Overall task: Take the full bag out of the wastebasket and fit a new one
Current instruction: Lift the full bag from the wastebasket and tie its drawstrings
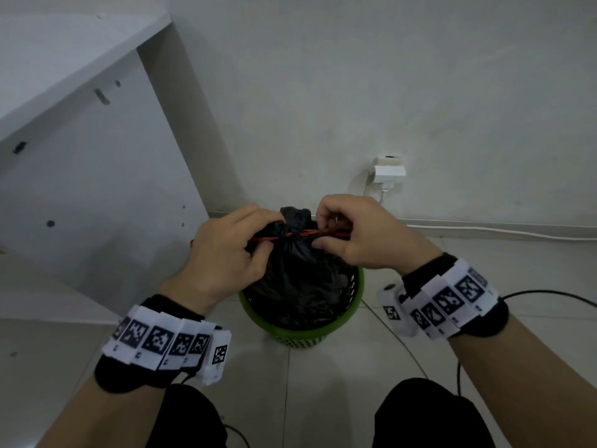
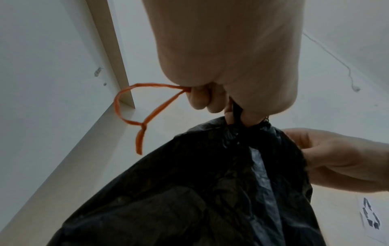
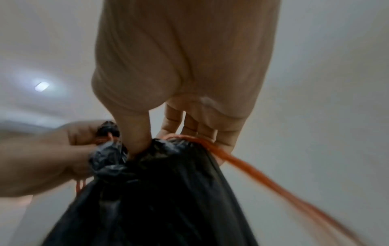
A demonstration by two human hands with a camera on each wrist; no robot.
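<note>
A full black bag (image 1: 300,279) sits in a green perforated wastebasket (image 1: 323,333) on the floor, its gathered neck (image 1: 295,216) sticking up. An orange-red drawstring (image 1: 302,235) crosses the neck. My left hand (image 1: 232,250) grips the left drawstring end and the neck; a loop of the drawstring (image 2: 134,106) hangs from its curled fingers above the black bag (image 2: 200,191). My right hand (image 1: 355,234) pinches the right drawstring end, and the drawstring (image 3: 242,168) runs out past its fingers (image 3: 174,119) over the black bag (image 3: 157,199).
A white cabinet (image 1: 90,176) stands close on the left. A white wall lies behind, with a socket and plug (image 1: 389,171) and a white cable (image 1: 484,229) along its base. Black cables (image 1: 549,294) trail on the tiled floor at the right. My knees (image 1: 429,415) are below.
</note>
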